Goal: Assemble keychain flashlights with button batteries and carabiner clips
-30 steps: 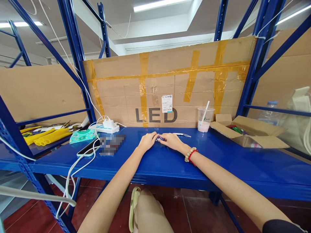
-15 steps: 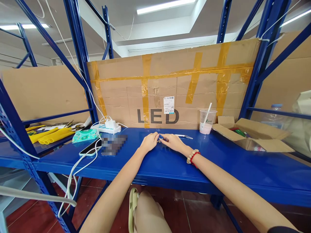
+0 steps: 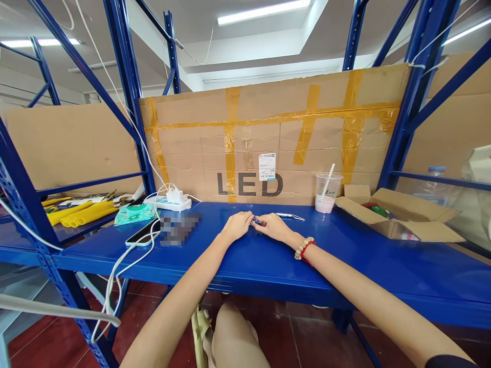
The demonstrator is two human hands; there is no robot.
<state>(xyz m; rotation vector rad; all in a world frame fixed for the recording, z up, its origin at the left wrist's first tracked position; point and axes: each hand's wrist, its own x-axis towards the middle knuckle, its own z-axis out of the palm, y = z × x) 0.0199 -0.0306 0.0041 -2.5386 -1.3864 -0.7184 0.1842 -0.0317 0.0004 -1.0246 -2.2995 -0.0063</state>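
Two hands are seen close together on the smooth blue metal counter (image 3: 345,255), in front of the taped cardboard sheet (image 3: 268,138) lettered "LED", just below its letters. A small piece (image 3: 255,221) is pinched between them: the fingers of the left hand (image 3: 237,225) are curled shut on one end, those of the right hand (image 3: 273,226) on the other. Most of the piece is hidden by the fingertips. Only a glint of silver and a fleck of blue are shown, and its shape cannot be made out. Whether it is rested on the counter or held just above it cannot be told.

A bead bracelet (image 3: 303,247) with a red cord is worn on the right wrist. A slim, shiny metal tool (image 3: 289,216) is laid flat near the foot of the sheet. A clear plastic cup (image 3: 326,193) with a white straw is stood against the sheet's right part. Beyond the sheet's right end, an open cardboard box (image 3: 399,214) is seen, its contents largely covered by the flaps.
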